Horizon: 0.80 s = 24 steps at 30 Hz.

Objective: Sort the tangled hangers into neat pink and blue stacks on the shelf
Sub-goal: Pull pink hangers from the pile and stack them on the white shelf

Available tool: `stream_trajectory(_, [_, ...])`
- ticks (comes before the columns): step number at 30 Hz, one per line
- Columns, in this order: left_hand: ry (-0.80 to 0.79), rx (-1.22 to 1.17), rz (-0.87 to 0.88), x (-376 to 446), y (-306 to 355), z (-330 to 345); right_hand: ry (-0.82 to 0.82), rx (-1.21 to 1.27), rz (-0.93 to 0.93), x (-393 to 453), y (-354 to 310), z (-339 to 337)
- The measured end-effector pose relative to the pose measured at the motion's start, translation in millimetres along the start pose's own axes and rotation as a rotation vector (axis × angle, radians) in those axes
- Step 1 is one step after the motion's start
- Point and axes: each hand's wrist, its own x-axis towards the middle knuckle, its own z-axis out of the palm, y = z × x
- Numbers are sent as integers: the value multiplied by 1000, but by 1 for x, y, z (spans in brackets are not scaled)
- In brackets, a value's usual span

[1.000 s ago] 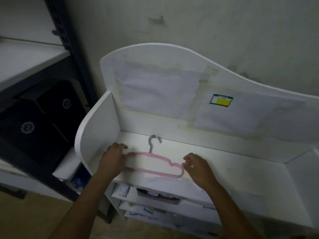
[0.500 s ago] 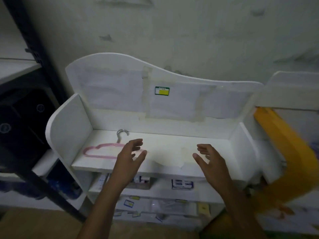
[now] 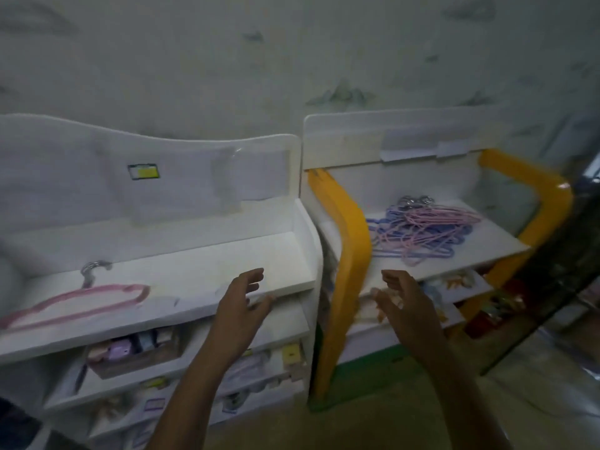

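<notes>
A tangled heap of pink and blue hangers (image 3: 425, 232) is seen on the top board of the yellow-framed shelf (image 3: 352, 241), with a cluster of metal hooks at the back of the heap. One single pink hanger (image 3: 74, 303) is laid flat on the top board of the white shelf (image 3: 285, 254), to the left of the yellow-framed shelf and well apart from the heap; its metal hook is pointed toward the back panel.

Both hands are held in the air in front of the two shelves, below the level of the heap. The left hand (image 3: 242, 310) is raised before the right end of the white shelf, its grip open, fingers loosely spread, nothing held. The right hand (image 3: 406, 306) is raised before the front edge of the yellow-framed shelf, near the heap but not touching it; its grip is likewise open and nothing is held.

A small yellow and green label (image 3: 143, 172) is stuck on the white shelf's back panel. Small blurred items are kept on the lower boards of both shelves.
</notes>
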Motion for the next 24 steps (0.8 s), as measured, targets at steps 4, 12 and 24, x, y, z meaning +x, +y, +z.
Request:
stream_trajectory(4, [-66, 7, 43, 7, 29, 50, 83, -9, 46, -8, 27, -58])
stream_trajectory(12, [-178, 27, 155, 33, 74, 135, 177, -31, 171, -6, 85, -131])
stream_trajectory(24, [-266, -38, 125, 125, 84, 270, 102, -97, 211, 105, 168, -191])
